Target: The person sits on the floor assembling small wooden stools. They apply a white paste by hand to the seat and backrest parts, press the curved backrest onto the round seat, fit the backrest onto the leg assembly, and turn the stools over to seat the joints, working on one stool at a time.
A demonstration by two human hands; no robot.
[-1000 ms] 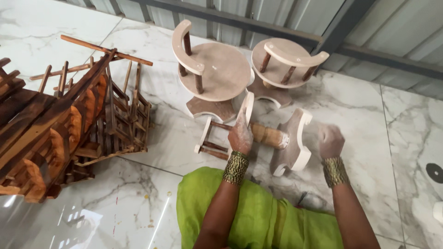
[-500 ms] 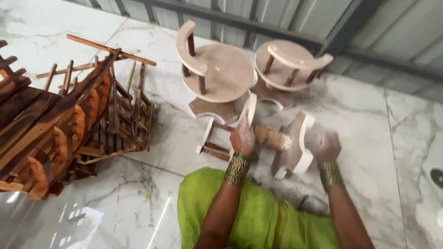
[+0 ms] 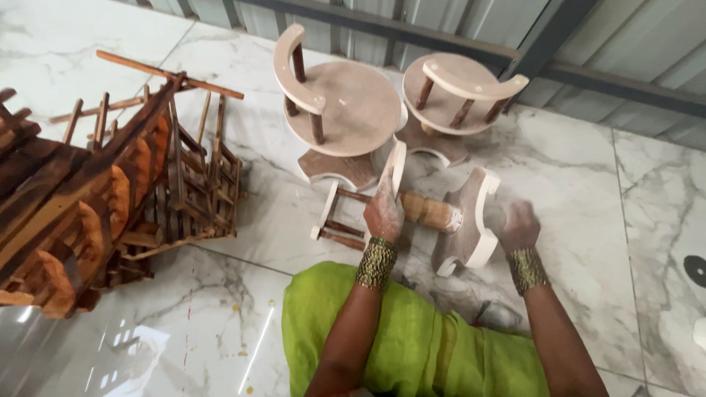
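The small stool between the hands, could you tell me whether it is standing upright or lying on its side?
On its side: the stool lies with its central post level along the floor, round seat and base both on edge.

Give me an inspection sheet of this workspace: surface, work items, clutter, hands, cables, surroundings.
Surface: glossy white marble-tile floor, pale dust under the work.
Work items: small pale wooden stool lying on its side, brown turned centre post, round seat by the left hand, footed base by the right.
Clutter: two finished pale round stools with curved backrests, upright, one beside the other; stack of dark brown wooden frames at left.
Hands: left hand on the seat side; right hand at the base, dusty, blurred.
Cables: nothing seen.
Surroundings: grey corrugated metal wall; green cloth over the lap.
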